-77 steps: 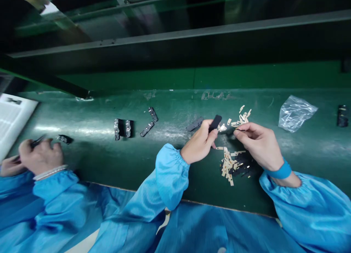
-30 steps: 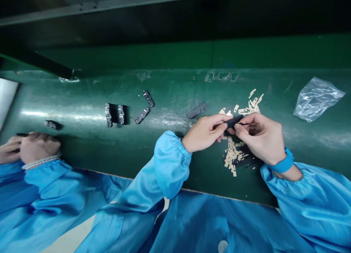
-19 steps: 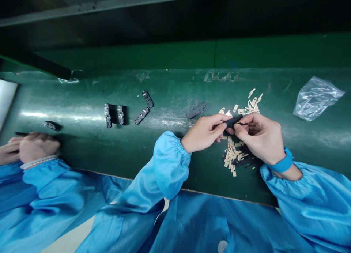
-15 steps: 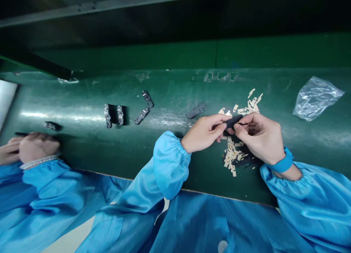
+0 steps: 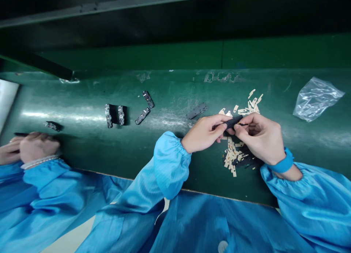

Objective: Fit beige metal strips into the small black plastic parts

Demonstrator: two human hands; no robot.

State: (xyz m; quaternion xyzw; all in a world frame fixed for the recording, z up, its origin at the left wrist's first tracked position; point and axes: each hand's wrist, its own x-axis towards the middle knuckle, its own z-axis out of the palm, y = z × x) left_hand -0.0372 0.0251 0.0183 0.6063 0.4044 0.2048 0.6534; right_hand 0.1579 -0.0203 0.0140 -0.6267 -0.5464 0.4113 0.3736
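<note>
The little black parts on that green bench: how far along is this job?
Hard to be sure, but the dark parts set apart on the green bench may be finished. In hand: the left hand and right hand hold a slim black piece between them. Probably left: the loose tan strips piled near the hands.

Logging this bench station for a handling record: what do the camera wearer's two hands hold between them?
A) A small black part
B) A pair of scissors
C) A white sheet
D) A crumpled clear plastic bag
A: the left hand and right hand meet on the small black part, just above a pile of cream strips.
</note>
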